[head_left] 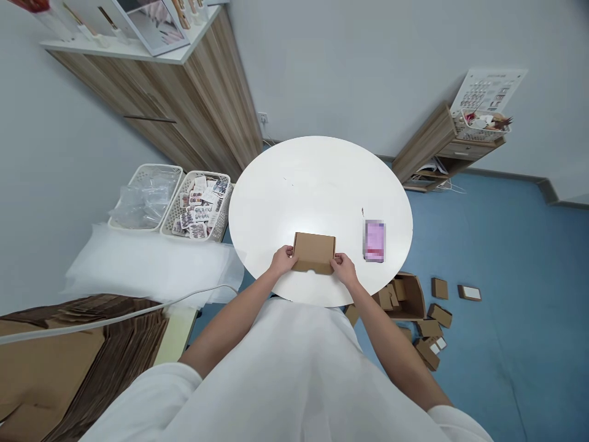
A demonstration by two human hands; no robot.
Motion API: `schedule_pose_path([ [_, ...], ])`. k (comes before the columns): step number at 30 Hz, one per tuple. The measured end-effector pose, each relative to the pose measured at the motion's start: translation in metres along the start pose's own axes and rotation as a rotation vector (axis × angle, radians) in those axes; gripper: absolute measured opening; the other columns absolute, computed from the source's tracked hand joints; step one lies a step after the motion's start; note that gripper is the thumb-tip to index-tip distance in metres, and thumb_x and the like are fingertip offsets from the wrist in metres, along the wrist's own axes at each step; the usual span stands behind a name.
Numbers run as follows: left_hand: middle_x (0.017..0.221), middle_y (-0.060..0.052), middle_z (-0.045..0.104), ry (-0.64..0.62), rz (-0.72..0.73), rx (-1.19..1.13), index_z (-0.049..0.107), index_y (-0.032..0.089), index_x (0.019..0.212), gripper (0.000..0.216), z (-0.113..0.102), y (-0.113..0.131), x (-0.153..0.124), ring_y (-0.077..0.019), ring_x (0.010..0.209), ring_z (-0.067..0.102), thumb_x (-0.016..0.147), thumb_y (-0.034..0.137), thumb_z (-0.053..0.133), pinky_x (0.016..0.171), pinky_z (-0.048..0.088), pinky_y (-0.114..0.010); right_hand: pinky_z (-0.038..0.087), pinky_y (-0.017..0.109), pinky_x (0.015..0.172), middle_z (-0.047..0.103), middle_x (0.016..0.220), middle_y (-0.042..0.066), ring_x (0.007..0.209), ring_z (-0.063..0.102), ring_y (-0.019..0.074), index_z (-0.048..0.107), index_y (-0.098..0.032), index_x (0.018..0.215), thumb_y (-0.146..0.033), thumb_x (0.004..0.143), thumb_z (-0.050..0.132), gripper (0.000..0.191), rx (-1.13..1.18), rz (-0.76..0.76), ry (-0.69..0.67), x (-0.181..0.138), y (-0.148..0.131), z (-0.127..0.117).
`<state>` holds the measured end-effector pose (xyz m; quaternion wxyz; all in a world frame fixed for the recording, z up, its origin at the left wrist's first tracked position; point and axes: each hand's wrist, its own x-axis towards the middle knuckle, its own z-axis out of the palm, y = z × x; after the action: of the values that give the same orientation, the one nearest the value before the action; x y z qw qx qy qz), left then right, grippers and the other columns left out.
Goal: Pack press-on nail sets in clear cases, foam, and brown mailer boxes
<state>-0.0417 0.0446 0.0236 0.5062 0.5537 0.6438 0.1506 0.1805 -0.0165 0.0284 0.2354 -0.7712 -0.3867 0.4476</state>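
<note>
A small brown cardboard box [315, 252] lies closed at the near side of the round white table [317, 178]. My left hand [283, 260] grips its left end, fingers curled at the side. At the opposite end, my right hand [343, 268] holds the right edge near the front corner. A half-round notch shows in the box's near edge. The undersides of my fingers are partly hidden. To the right on the tabletop lies a pink-purple, blurred rectangular item [374, 241], apart from both hands.
White baskets hold clear plastic bags [150, 193] and printed cards [202, 209] at left, beside white wrapping sheets [151, 261]. Flattened cardboard [133, 337] is stacked below them. A large open carton [416, 298] and several small boxes [440, 314] lie on the floor at right.
</note>
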Motion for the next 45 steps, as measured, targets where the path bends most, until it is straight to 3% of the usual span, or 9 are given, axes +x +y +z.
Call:
schedule_pose_path([
  [4,0.103,-0.009,0.060,0.053,0.049,0.092,0.053,0.019,0.103,0.035,0.000,0.000,-0.003,-0.0227,0.096,0.056,0.069,0.029,0.057,0.081,0.043,-0.034,0.041,0.033,0.080,0.064,0.093,0.004,0.089,0.058,0.0189,0.049,-0.022,0.106,-0.037,0.075,0.048,0.035,-0.105,-0.060,0.053,-0.006,-0.001,0.002],
  [8,0.113,-0.010,0.052,0.202,0.198,0.240,0.053,0.019,0.108,0.038,-0.003,-0.001,-0.015,-0.0251,0.109,0.046,0.073,0.035,0.052,0.092,0.036,-0.037,0.034,0.038,0.092,0.058,0.111,0.008,0.105,0.050,0.0220,0.048,-0.021,0.110,-0.040,0.076,0.047,0.039,-0.225,-0.215,0.131,-0.019,0.004,0.002],
  [10,0.114,-0.009,0.050,0.215,0.257,0.300,0.055,0.021,0.108,0.036,-0.004,-0.002,-0.022,-0.0260,0.111,0.044,0.075,0.034,0.051,0.093,0.035,-0.038,0.029,0.041,0.096,0.055,0.115,0.008,0.109,0.046,0.0237,0.049,-0.020,0.112,-0.038,0.076,0.049,0.040,-0.292,-0.275,0.148,-0.026,0.008,0.002],
  [15,0.110,-0.008,0.050,0.156,0.311,0.356,0.052,0.023,0.114,0.039,-0.004,-0.004,-0.029,-0.0264,0.106,0.044,0.076,0.028,0.049,0.089,0.037,-0.042,0.036,0.041,0.089,0.054,0.112,0.009,0.102,0.048,0.0240,0.044,-0.019,0.121,-0.027,0.074,0.050,0.048,-0.340,-0.323,0.105,-0.036,0.016,0.007],
  [19,0.101,-0.007,0.051,0.058,0.358,0.230,0.046,0.021,0.120,0.044,-0.004,-0.004,-0.028,-0.0199,0.096,0.051,0.076,0.020,0.046,0.086,0.041,-0.035,0.043,0.035,0.081,0.053,0.111,0.009,0.090,0.053,0.0194,0.038,-0.018,0.126,-0.022,0.073,0.048,0.053,-0.238,-0.305,0.069,-0.038,0.015,0.011],
  [25,0.097,-0.005,0.051,-0.022,0.343,0.146,0.047,0.024,0.120,0.049,-0.011,0.003,-0.030,-0.0173,0.088,0.054,0.072,0.016,0.048,0.081,0.043,-0.030,0.042,0.035,0.086,0.054,0.112,0.007,0.096,0.053,0.0198,0.038,-0.020,0.126,-0.022,0.070,0.052,0.058,-0.181,-0.281,0.011,-0.041,0.008,0.008],
  [33,0.087,-0.001,0.059,-0.133,0.207,0.168,0.061,0.025,0.103,0.037,-0.032,0.035,-0.023,-0.0133,0.066,0.053,0.068,0.025,0.051,0.064,0.042,-0.025,0.044,0.028,0.072,0.061,0.100,0.003,0.080,0.058,0.0160,0.056,-0.025,0.113,-0.028,0.071,0.051,0.042,-0.051,-0.197,-0.129,-0.035,-0.038,-0.030],
  [39,0.071,-0.001,0.062,-0.278,0.102,0.014,0.068,0.019,0.088,0.029,-0.052,0.054,-0.012,-0.0159,0.070,0.054,0.062,0.022,0.055,0.061,0.040,-0.025,0.044,0.027,0.076,0.066,0.089,0.003,0.084,0.058,0.0161,0.065,-0.019,0.098,-0.026,0.070,0.050,0.032,0.069,-0.060,-0.306,-0.018,-0.063,-0.057],
  [45,0.071,-0.001,0.062,-0.382,0.074,-0.081,0.068,0.018,0.078,0.026,-0.062,0.068,-0.003,-0.0165,0.072,0.054,0.053,0.015,0.061,0.063,0.041,-0.026,0.047,0.026,0.074,0.068,0.082,0.007,0.081,0.060,0.0167,0.066,-0.014,0.091,-0.014,0.062,0.059,0.029,0.226,0.096,-0.417,0.002,-0.076,-0.073],
])
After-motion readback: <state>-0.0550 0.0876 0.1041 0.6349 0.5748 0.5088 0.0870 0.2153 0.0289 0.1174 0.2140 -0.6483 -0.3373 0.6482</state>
